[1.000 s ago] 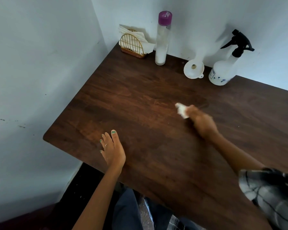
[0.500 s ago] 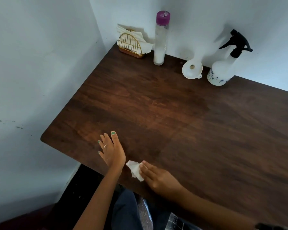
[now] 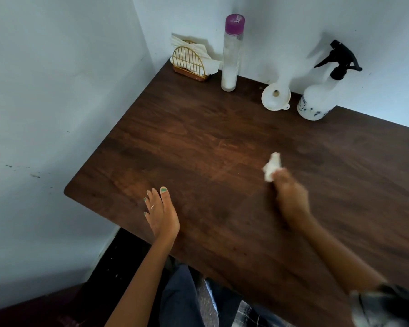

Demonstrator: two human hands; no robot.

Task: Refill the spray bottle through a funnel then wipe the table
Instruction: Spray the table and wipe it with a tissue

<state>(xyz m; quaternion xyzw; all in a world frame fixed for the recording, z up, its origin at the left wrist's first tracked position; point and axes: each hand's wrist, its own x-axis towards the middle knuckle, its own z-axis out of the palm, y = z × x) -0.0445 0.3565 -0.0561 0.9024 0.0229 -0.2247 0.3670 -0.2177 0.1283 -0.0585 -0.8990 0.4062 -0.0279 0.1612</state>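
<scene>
My right hand [image 3: 291, 199] grips a crumpled white tissue [image 3: 272, 166] and holds it against the middle of the dark wooden table [image 3: 198, 142]. My left hand [image 3: 162, 213] rests on the table near its front left edge with the fingers straight. A white spray bottle [image 3: 319, 100] with a black trigger head stands at the back right by the wall. Just left of the bottle a white funnel [image 3: 275, 96] lies on the table with its wide mouth facing me.
A tall clear bottle [image 3: 230, 57] with a purple cap stands at the back. A gold wire napkin holder [image 3: 189, 61] with white napkins sits in the back left corner. Walls close off the table at the left and the back.
My right hand with the tissue swept from the table's middle to the front edge beside my left hand, then back out to the middle. My left hand has stayed in place.
</scene>
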